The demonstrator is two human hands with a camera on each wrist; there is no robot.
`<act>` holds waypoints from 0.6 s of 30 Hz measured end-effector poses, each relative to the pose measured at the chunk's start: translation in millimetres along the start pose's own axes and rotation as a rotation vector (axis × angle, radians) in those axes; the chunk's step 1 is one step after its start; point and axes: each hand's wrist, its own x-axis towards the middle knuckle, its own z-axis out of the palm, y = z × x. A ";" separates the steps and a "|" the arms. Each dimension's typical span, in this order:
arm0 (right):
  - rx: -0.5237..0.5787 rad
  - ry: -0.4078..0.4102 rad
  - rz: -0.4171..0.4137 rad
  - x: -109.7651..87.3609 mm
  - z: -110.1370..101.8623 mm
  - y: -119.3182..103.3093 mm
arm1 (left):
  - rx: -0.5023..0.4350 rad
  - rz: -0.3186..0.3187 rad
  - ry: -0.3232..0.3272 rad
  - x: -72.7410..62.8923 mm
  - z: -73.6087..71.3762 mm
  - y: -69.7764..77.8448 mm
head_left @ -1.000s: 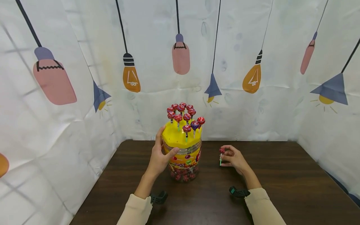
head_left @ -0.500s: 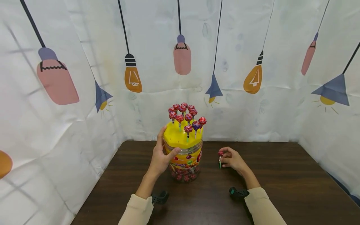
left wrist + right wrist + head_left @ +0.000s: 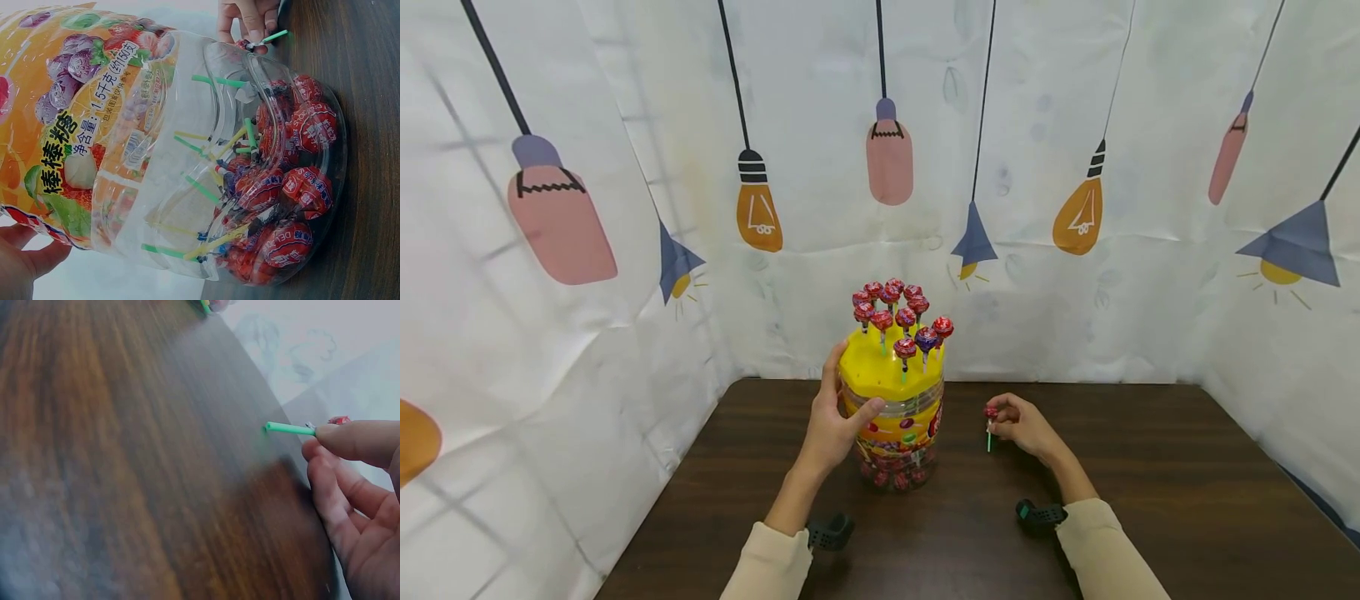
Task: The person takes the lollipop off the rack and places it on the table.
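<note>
A clear plastic candy jar [image 3: 898, 433] with a yellow lid [image 3: 880, 371] stands upright on the table. Several wrapped lollipops [image 3: 905, 348] poke up out of the lid, and more lollipops [image 3: 306, 190] lie inside at the bottom. My left hand [image 3: 835, 425] grips the jar's left side near the lid, thumb in front. To the right of the jar, my right hand [image 3: 1026, 427] pinches a red-wrapped lollipop [image 3: 991, 412] with its green stick downward. In the right wrist view, the green stick [image 3: 290, 429] juts out past the thumb and fingers.
The dark wooden table [image 3: 955, 533] bears the jar. A white curtain [image 3: 1015, 317] printed with hanging lamps surrounds its back and sides. Black wrist straps [image 3: 831, 531] are on both forearms.
The head view has shifted slightly, so the scene sits a little lower and farther right. Both hands keep their holds; the right hand's lower fingers have drawn in slightly around the lollipop.
</note>
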 end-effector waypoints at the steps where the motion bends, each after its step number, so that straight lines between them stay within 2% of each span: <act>1: -0.011 0.004 0.003 -0.2 0.1 -1.4 | 0.001 0.000 -0.001 0.0 0.2 -0.5; 8: -0.077 0.001 0.002 -2.6 3.6 -13.1 | -0.003 -0.002 -0.010 0.3 0.3 -0.3; 18: -0.138 -0.010 0.013 4.3 3.4 -3.5 | 0.013 -0.001 0.002 0.3 -0.4 -3.5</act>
